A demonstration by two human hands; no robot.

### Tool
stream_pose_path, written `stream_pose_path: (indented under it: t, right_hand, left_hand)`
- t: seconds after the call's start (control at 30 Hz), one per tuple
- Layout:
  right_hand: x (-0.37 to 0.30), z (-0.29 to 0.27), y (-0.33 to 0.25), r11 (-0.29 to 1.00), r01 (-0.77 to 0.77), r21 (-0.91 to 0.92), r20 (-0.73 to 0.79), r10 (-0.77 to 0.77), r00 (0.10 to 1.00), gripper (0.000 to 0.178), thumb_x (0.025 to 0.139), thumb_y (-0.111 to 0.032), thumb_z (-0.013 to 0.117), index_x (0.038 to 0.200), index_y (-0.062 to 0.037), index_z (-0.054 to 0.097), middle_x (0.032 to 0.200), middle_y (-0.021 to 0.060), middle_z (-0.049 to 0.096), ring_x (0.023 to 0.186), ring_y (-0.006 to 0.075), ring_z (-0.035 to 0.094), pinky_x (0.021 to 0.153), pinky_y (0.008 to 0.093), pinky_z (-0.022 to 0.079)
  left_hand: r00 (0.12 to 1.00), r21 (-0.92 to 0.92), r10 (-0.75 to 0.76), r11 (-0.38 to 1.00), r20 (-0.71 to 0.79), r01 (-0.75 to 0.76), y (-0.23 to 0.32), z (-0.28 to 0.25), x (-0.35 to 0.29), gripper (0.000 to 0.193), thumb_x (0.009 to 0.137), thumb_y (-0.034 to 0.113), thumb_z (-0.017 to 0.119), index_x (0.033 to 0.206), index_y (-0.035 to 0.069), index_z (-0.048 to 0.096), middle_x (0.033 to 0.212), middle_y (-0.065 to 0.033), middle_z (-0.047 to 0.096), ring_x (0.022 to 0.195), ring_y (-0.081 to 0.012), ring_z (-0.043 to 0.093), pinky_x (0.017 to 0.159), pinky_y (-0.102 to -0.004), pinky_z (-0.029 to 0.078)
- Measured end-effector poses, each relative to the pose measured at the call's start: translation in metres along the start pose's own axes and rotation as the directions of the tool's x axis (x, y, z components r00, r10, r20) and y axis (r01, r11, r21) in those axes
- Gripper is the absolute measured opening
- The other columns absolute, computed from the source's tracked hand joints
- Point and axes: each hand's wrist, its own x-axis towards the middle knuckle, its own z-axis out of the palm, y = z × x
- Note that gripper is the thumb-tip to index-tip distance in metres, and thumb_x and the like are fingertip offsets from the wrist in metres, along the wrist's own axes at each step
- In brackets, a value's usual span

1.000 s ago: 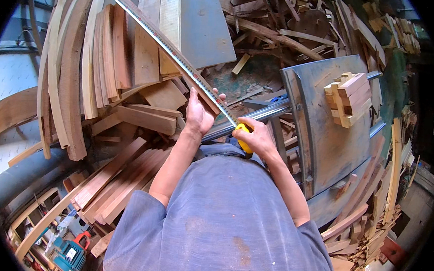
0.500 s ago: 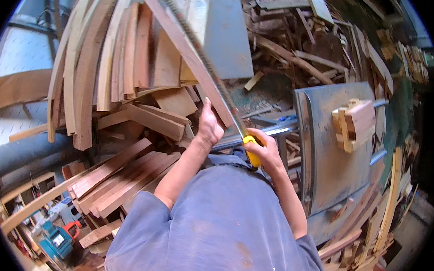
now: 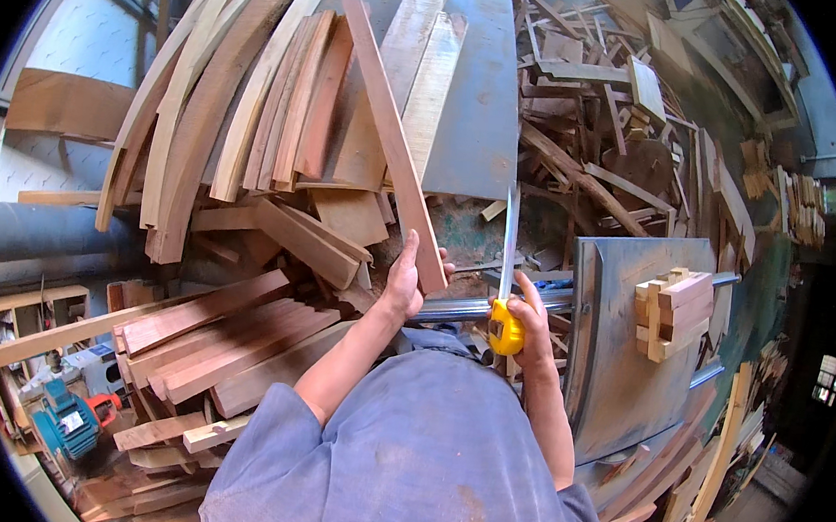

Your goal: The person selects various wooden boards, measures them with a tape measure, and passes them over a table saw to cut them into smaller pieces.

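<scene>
Head view: near grey surface (image 3: pixel 489 112) and stacked timber (image 3: pixel 196 133), left hand (image 3: pixel 406 275) grips board (image 3: pixel 392 137), right hand (image 3: pixel 533 333) grips tape measure (image 3: pixel 505 329).

Slanted reddish board (image 3: pixel 390 130); yellow tape measure (image 3: pixel 507 328) apart, blade (image 3: pixel 510 243) out.

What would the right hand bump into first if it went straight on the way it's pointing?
Probably the near right corner of the grey sheet, ahead of the right hand and its yellow tape measure. Depth is unclear, though: the hand might pass over it.
</scene>
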Motion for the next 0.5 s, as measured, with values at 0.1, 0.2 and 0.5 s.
stream_pose_path:
  t: [0.1, 0.2, 0.5]
  right_hand:
    - [0.011, 0.004, 0.004, 0.992, -0.039, 0.117, -0.018, 0.041, 0.999, 0.084, 0.087, -0.022, 0.062, 0.157, -0.0052, 0.018, 0.112, 0.0196, 0.063, 0.086, 0.0269, 0.067, 0.077, 0.0367, 0.056]
    - [0.021, 0.01, 0.002, 0.936, -0.193, 0.295, 0.028, 0.193, 0.981, 0.076, 0.09, -0.026, 0.063, 0.154, -0.0078, 0.025, 0.113, 0.0187, 0.063, 0.088, 0.0301, 0.067, 0.078, 0.0405, 0.057]
    - [0.116, 0.065, -0.039, 0.968, -0.122, 0.22, 0.1, 0.102, 0.99, 0.034, 0.095, -0.033, 0.064, 0.115, -0.0081, 0.052, 0.101, 0.0129, 0.061, 0.092, 0.028, 0.066, 0.081, 0.0457, 0.059]
  left_hand:
    - [1.0, -0.007, -0.024, 1.0, -0.001, 0.024, 0.007, -0.006, -0.007, 0.065, 0.093, 0.07, 0.048, 0.114, 0.009, 0.053, 0.096, -0.0085, 0.06, 0.074, -0.022, 0.066, 0.066, -0.0391, 0.057]
    - [0.998, -0.084, -0.069, 0.994, -0.011, 0.068, 0.014, -0.011, -0.016, 0.065, 0.092, 0.073, 0.047, 0.11, 0.011, 0.054, 0.091, -0.0082, 0.059, 0.072, -0.0205, 0.065, 0.063, -0.037, 0.055]
    - [0.914, -0.408, -0.108, 0.87, 0.392, 0.278, 0.026, -0.036, -0.02, 0.072, 0.091, 0.077, 0.042, 0.102, 0.011, 0.07, 0.067, -0.0026, 0.058, 0.053, -0.0207, 0.059, 0.051, -0.0368, 0.05]
